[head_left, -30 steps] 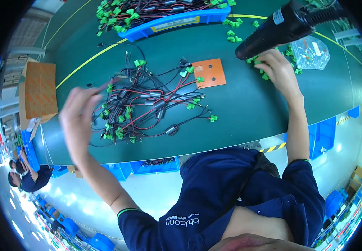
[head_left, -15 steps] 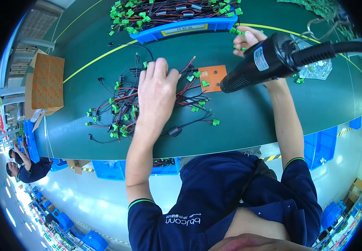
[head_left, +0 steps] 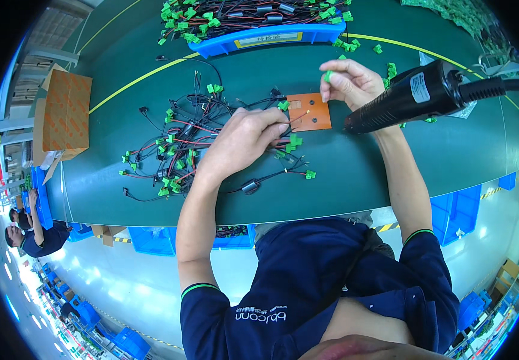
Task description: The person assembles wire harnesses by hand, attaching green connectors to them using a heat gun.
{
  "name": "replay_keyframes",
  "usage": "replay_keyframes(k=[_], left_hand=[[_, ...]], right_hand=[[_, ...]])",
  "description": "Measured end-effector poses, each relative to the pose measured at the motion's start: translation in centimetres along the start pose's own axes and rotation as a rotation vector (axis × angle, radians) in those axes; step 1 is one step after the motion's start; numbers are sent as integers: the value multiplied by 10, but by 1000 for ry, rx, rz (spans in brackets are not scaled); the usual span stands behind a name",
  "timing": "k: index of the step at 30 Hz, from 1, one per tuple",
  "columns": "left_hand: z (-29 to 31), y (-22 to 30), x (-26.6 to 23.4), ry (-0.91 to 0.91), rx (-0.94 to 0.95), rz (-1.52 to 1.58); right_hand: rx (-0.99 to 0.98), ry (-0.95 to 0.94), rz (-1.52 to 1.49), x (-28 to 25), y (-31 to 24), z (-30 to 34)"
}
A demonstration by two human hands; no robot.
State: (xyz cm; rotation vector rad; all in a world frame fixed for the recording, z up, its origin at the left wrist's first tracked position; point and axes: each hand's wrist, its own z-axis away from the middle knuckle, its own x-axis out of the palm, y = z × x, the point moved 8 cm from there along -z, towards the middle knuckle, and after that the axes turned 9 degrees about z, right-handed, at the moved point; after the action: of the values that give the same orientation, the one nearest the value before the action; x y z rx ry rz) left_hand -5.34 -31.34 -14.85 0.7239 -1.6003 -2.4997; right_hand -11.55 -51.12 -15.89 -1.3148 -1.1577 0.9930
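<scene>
My left hand is closed in a pinch on a thin red wire, whose bare-looking tip lies over an orange plate. Beneath and beside that hand spreads a tangle of black and red cable harnesses with green plastic clips on their ends. My right hand, beyond the plate to the right, pinches a small green clip between thumb and fingertips. A black tapered tool like a heat gun hangs in front of the right wrist and hides part of it.
A blue bin heaped with harnesses stands at the far side. Loose green clips lie beyond the right hand. The tool's thick cable runs off right. A cardboard box sits at the left; blue crates stand below the table edge.
My left hand has moved right toward the orange plate, and a red wire now sticks out from its fingers. My right hand has come nearer with a green clip. The black tool has shifted right.
</scene>
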Motion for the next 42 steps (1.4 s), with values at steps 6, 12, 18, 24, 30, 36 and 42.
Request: replay_keyframes(k=[6,12,18,24,30,36,42], left_hand=[[3,23,5,247,538,-328],[4,14,-4,175,473,-32],[3,2,-8,213,259,176],[5,4,-13,306,356,126],[14,20,-8,451,629,-236],[18,24,2,520,690,-556],[17,26,-1,536,649,-464]], right_hand=[[-5,-66,168,20,5,10],[-187,-86,516,24,0,19],[-41,-23,549,29,5,19],[-129,-51,617,30,3,18],[-103,-57,694,33,-6,20],[-253,-30,686,33,-12,19],[-174,65,608,26,-1,20]])
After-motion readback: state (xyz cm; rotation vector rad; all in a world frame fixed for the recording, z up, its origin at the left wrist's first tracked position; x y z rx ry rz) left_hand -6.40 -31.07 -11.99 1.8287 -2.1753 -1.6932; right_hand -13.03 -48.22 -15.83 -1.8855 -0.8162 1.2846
